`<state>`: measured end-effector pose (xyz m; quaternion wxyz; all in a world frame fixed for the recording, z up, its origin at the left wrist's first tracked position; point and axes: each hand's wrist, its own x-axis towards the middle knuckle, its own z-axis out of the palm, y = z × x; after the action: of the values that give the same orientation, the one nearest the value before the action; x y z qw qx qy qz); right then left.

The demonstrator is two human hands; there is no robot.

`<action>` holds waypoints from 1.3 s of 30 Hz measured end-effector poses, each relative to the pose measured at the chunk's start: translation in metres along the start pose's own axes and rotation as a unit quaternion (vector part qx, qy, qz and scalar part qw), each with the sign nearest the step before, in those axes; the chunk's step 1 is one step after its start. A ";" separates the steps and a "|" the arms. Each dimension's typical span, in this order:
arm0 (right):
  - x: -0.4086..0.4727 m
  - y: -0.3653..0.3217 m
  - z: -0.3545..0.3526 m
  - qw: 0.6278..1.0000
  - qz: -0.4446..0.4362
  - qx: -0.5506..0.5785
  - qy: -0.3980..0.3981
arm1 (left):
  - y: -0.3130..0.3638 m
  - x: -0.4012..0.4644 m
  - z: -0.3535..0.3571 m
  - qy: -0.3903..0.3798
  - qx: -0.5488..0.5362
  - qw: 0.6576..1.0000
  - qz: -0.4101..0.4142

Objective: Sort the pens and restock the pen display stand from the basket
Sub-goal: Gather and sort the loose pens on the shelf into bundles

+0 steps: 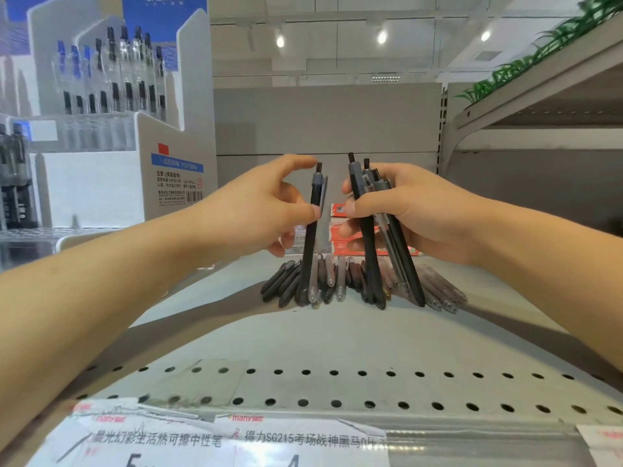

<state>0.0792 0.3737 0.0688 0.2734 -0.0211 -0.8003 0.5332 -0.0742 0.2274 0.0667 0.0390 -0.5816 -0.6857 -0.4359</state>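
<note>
Sorting looks midway; the left hand (266, 207) pinches one black pen (312, 237); the right hand (414, 210) grips a bundle (381, 237); loose pens (337, 281) remain on the shelf (337, 338); the display stand (111, 106), far left, awaits restocking.

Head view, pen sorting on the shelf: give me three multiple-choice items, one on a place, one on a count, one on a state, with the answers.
1. Where is the pen display stand?
A. On the left, at the back of the shelf
B. On the upper right shelf beside the plant
C. On the floor

2. How many pens does the left hand hold?
A. One
B. Four
C. None

3. What state are the loose pens on the shelf in?
A. Lying flat in a spread-out pile
B. Standing upright in a cup
C. Sealed in a box

Answers:
1. A, the stand rises at the left, already holding pens.
2. A, finger and thumb pinch a single dark pen; the right hand grips the bundle of pens.
3. A, they lie fanned out on the shelf below both hands.
</note>
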 end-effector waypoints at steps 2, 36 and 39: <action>-0.001 -0.001 0.002 1.000 -0.001 0.009 -0.005 | 0.007 -0.004 0.002 0.000 -0.037 0.999 0.010; 0.000 0.001 0.007 0.999 -0.022 -0.019 -0.034 | -0.036 0.018 0.013 -0.208 0.380 0.874 -0.221; 0.000 0.002 0.006 0.999 -0.021 -0.030 -0.033 | -0.037 0.017 0.012 -0.213 0.389 0.869 -0.220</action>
<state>0.0759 0.3696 0.0656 0.2571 0.0055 -0.8247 0.5038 -0.1047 0.2507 0.0485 0.0187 -0.4319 -0.9017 0.0032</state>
